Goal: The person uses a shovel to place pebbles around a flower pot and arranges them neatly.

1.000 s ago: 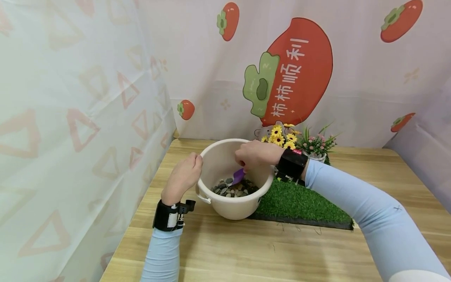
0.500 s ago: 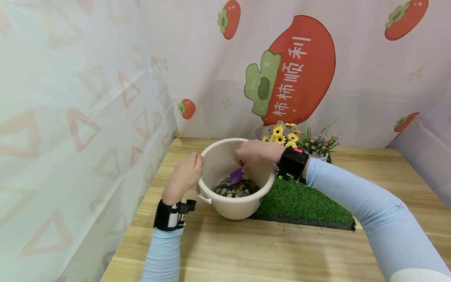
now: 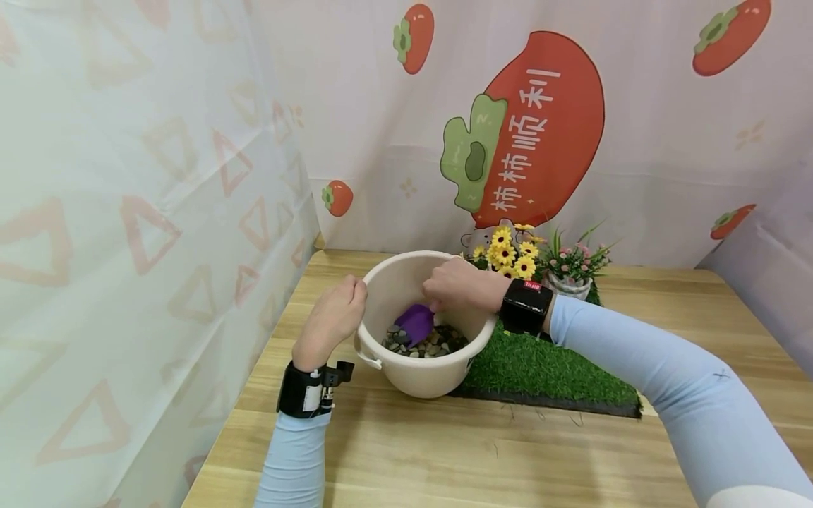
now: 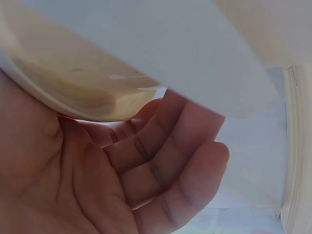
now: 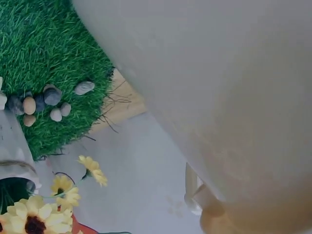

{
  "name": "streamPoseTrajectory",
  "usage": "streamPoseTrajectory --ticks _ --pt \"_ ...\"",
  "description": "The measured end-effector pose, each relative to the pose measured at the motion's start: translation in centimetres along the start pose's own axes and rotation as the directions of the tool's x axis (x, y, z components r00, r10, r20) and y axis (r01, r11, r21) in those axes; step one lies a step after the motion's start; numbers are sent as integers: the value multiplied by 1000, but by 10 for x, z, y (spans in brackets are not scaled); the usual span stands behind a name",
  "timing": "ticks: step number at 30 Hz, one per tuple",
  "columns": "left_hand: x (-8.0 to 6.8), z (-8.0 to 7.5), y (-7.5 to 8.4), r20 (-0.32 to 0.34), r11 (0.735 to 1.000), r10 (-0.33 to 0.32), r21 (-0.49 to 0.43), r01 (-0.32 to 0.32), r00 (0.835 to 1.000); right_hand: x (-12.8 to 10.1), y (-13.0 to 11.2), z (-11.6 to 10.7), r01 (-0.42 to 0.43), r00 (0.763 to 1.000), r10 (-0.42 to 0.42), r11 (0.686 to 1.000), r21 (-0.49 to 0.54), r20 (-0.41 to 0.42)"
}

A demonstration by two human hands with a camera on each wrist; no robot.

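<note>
Wooden table (image 3: 444, 451), bucket (image 3: 419, 377) of pebbles (image 3: 438, 342), my left hand (image 3: 333, 317) gripping rim, right hand (image 3: 460, 286) holding scoop (image 3: 416, 322), handle hidden.

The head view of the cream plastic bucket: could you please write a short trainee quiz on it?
1. True or false: the left hand grips the rim of the cream plastic bucket.
2. The right hand holds a purple plastic scoop over: A) small grey and brown pebbles B) water C) soil?
3. What lies under the bucket's right side?

Key: 1 true; 2 A; 3 the green artificial grass mat, on the light wooden table.
</note>
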State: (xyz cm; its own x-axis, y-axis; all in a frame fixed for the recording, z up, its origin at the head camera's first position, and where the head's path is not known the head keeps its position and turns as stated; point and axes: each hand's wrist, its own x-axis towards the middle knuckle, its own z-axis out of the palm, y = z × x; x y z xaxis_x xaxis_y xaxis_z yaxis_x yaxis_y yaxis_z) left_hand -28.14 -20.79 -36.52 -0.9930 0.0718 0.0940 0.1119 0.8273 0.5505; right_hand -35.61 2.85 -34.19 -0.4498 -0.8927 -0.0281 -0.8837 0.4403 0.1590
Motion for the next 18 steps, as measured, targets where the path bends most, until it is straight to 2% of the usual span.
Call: streamPoseTrajectory --ticks 3,7,10,15,18 --pt "1 0 0 -3 1000 5 1 -5 1000 0 0 4 12 999 -14 999 -44 -31" --pt "1 1 -1 7 1000 -3 -5 3 1000 0 2 8 42 999 -42 999 -19 -15" --pt "1 1 -1 17 1000 -10 -6 10 1000 0 1 11 65 998 -65 998 15 18" --pt "1 1 -1 15 1000 2 -7 -2 1000 5 -5 13 151 984 -161 981 120 75" --pt "1 -1 -1 10 1000 17 3 -17 1000 7 -8 12 162 978 -182 969 185 98"
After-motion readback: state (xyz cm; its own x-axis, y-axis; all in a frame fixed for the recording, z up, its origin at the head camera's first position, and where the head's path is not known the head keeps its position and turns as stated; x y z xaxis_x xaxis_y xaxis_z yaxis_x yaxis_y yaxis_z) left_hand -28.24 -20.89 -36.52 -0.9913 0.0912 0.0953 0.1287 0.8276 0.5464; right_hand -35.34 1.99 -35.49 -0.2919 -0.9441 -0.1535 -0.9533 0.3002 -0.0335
